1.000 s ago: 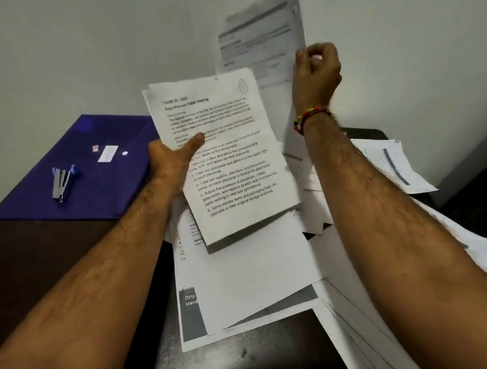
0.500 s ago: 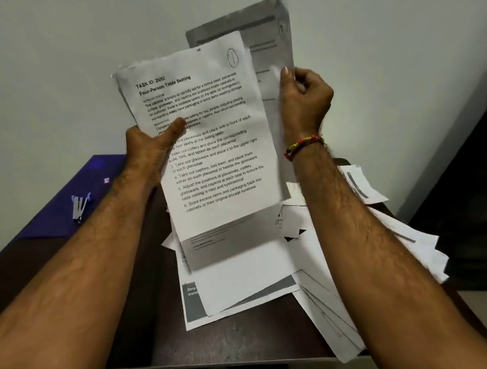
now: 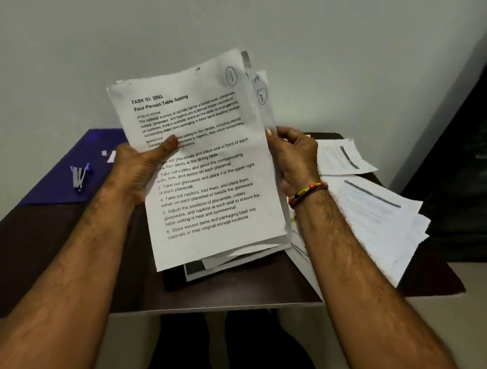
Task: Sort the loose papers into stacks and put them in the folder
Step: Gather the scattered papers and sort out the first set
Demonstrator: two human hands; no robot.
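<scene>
Grip, left hand point(image 3: 142, 166): thumb is pressing across the front of the held stack point(image 3: 209, 172) at its left edge, fingers hidden behind the paper; it is clamping the sheets.
Grip, right hand point(image 3: 294, 156): fingers are curling round the right edge of the same stack, pinching it from the side.
Held stack: several sheets are being held upright above the table point(image 3: 66, 258), long axis running top to bottom, printed face toward the camera; the back sheets are standing out at the top right, not yet squared.
Folder point(image 3: 59, 182): the blue folder is lying flat at the far left of the table, well apart from the stack, with a stapler point(image 3: 79, 176) resting on it.
Key relation: the folder is lying left of and beyond the grip, so the left hand is the nearer one.
Loose papers point(image 3: 380, 216): more sheets are fanning over the table's right side, beside the right wrist.
Room: a plain pale wall is standing behind the dark table.
</scene>
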